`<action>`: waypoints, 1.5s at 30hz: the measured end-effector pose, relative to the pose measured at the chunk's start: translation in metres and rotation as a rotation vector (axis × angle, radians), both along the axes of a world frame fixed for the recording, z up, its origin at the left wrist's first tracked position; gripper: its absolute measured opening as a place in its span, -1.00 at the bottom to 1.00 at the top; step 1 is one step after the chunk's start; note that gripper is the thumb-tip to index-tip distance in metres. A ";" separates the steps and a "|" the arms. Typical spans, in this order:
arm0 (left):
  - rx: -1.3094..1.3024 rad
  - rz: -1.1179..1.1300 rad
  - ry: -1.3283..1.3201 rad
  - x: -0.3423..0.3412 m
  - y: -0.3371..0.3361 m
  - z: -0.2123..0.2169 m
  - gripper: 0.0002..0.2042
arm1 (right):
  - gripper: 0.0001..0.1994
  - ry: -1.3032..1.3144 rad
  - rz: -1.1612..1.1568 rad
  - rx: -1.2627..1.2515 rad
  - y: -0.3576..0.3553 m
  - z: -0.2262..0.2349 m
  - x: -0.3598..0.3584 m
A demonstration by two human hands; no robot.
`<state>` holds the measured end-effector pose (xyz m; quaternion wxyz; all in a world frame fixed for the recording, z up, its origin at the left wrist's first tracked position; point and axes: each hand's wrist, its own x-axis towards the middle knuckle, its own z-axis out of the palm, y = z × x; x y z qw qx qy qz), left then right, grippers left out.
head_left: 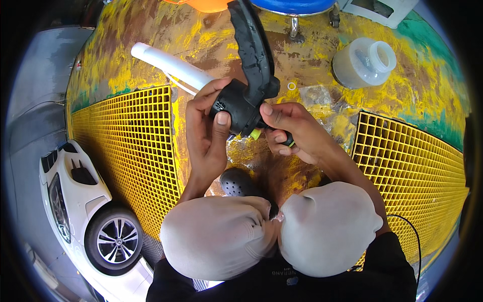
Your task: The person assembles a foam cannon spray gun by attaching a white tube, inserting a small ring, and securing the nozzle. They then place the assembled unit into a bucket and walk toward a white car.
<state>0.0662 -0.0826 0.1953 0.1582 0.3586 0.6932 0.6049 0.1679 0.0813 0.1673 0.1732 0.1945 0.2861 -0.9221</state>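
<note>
reference point: the translucent jar on the paint-stained floor. the black sprayer head is held above the floor, left of the jar and nearer the wearer. left hand: fingers and thumb clasp the round body from its left side. right hand: the thumb bears on the lower right of the body while the fingers curl round a green-trimmed black piece; whether that piece is joined or loose cannot be told. a small white ring lies left of the jar; a white tube lies farther left.

caution — likely faults. if the left grip slackens under a twist from the right, the smooth body may turn in the palm, the long handle tipping it off balance. a small part let slip could fall through the yellow grating on the jar's near side. the ring — possibly a seal — could be overlooked or collect grit. uneven force could crack the joint.
</note>
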 end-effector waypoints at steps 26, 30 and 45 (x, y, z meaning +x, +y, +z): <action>0.190 0.026 -0.742 -0.027 -0.022 0.018 -0.32 | -0.36 0.439 -0.208 1.296 0.024 0.014 -0.015; 0.453 -0.012 -1.374 -0.027 -0.037 0.025 -0.38 | -0.12 1.013 -0.226 1.504 0.004 0.017 -0.032; -0.195 0.099 -0.463 -0.053 -0.016 0.051 -0.64 | -0.21 0.663 -0.330 1.203 -0.011 0.037 -0.031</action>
